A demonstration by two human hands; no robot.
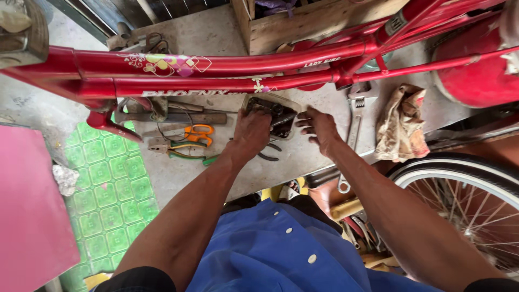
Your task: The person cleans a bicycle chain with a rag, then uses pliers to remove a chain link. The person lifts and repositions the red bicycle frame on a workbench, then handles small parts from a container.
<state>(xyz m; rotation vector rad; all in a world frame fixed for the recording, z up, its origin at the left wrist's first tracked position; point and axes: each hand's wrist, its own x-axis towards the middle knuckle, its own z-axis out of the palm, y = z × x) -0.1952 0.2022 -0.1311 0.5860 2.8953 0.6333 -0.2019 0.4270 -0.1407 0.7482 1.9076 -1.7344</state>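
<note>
hands meet over a small, shallow tray with a pale rim and dark greasy metal parts (pixel 273 112), which sits on the grey concrete floor (pixel 216 173) just under the glossy red bicycle frame tubes (pixel 216 75). the left hand (pixel 252 132) rests on the tray's near left edge, fingers curled over it, though whether it grips anything cannot be told. the right hand (pixel 319 127) hovers just beside the tray's right edge, fingers spread and holding nothing. the tray lies straight ahead, between both hands, and the left is nearer. a long silver adjustable wrench (pixel 354 130) lies right of the right hand, orange-handled scissors (pixel 199 132) to the left.
</note>
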